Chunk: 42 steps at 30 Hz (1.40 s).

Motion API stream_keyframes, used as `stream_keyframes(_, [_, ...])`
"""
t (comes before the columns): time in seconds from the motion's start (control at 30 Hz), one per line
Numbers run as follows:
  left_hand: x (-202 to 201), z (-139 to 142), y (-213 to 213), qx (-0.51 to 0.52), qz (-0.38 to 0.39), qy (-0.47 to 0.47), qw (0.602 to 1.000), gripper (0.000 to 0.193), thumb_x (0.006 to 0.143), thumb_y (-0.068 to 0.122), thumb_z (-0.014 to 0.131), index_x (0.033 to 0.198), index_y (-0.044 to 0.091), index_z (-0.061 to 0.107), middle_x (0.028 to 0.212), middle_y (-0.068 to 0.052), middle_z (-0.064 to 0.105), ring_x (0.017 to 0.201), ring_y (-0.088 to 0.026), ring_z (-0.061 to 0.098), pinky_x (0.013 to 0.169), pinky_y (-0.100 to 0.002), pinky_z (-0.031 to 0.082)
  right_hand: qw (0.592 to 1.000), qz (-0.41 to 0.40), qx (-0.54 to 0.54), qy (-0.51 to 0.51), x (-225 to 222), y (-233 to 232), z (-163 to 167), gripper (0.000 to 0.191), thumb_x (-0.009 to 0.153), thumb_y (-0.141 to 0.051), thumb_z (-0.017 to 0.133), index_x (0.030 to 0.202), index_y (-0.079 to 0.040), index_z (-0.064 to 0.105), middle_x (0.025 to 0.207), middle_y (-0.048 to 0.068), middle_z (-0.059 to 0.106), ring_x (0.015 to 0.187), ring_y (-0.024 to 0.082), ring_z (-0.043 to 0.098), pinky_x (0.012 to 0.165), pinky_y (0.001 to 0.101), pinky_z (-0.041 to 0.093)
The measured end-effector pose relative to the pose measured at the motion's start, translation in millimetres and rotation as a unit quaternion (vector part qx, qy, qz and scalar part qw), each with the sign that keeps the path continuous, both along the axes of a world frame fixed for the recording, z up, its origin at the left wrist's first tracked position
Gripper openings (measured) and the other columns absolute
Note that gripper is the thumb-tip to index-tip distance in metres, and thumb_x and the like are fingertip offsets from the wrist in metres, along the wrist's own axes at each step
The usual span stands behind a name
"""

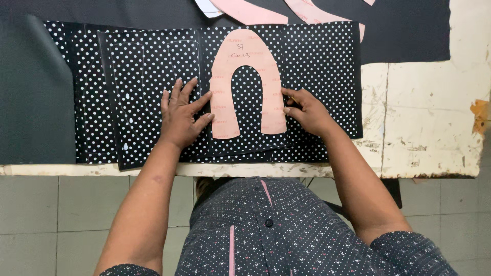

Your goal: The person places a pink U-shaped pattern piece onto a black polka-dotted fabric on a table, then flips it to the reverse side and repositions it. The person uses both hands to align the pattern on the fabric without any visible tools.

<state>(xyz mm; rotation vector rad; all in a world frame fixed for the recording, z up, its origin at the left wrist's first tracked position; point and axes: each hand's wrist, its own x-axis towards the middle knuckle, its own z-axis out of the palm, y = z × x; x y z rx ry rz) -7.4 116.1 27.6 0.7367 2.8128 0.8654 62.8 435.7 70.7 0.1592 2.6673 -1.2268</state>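
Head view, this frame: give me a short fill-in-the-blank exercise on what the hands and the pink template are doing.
1. The pink template is shaped like an upside-down letter ____.
2. It lies on black fabric printed with white ____.
3. The left hand rests with its fingers ____.
4. The right hand touches the template's ____ edge.

Missing words: U; dots; spread; right

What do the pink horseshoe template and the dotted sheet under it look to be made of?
Template: likely thin card or stiff paper, matte, lying flat with crisp cut edges and handwriting on it. Dotted sheet: probably fabric or thin synthetic sheet, black with white dots; its faint sheen leaves that open.
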Motion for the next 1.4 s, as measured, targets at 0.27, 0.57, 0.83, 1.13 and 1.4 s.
stream_keyframes(0.27, [1.0,1.6,1.4,-0.009,0.004,-0.012,1.0,0.051,0.087,0.045,0.073,0.136,0.032,0.066,0.165,-0.003,0.034,0.156,-0.031,0.014,0.124,-0.056,0.0,1.0,-0.016,0.005,-0.019,0.8,-2.1,3.7,0.053,0.093,-0.007,0.067,0.144,-0.019,0.059,0.105,0.004,0.061,0.095,0.016,0.061,0.09,0.0282,0.052])
stream_keyframes(0.57, [1.1,1.7,-0.4,-0.007,-0.005,0.006,1.0,0.05,0.09,0.044,0.071,0.138,0.032,0.066,0.165,-0.004,0.035,0.156,-0.033,0.015,0.123,-0.057,0.001,1.0,0.002,0.024,-0.004,1.1,-0.9,4.1,0.055,0.091,-0.006,0.067,0.144,-0.018,0.059,0.102,0.005,0.061,0.094,0.017,0.062,0.089,0.0297,0.051])
stream_keyframes(0.83, [0.5,3.7,0.5,-0.009,-0.001,-0.004,1.0,0.05,0.087,0.045,0.074,0.135,0.032,0.067,0.164,-0.005,0.036,0.155,-0.033,0.015,0.123,-0.057,0.002,1.0,0.007,0.026,-0.005,0.3,-0.2,2.9,0.054,0.092,-0.008,0.067,0.144,-0.017,0.059,0.103,0.004,0.061,0.094,0.017,0.062,0.089,0.0297,0.051])
stream_keyframes(1.13, [1.1,1.3,-0.4,-0.001,-0.001,0.005,1.0,0.052,0.089,0.042,0.071,0.14,0.029,0.065,0.164,-0.006,0.036,0.155,-0.033,0.015,0.123,-0.057,0.002,0.998,-0.008,0.045,-0.038,1.9,-1.3,5.6,0.061,0.086,-0.014,0.076,0.144,-0.021,0.059,0.101,0.004,0.059,0.09,0.017,0.058,0.084,0.0297,0.05])
stream_keyframes(1.4, [-0.6,5.9,-0.7,-0.059,-0.017,-0.031,0.998,0.08,0.07,0.059,0.079,0.142,0.032,0.058,0.165,-0.006,0.027,0.155,-0.033,0.01,0.123,-0.056,0.0,0.999,-0.002,0.044,-0.028,1.9,0.1,2.0,0.063,0.085,-0.015,0.077,0.145,-0.021,0.059,0.102,0.003,0.059,0.09,0.017,0.057,0.084,0.0297,0.05])
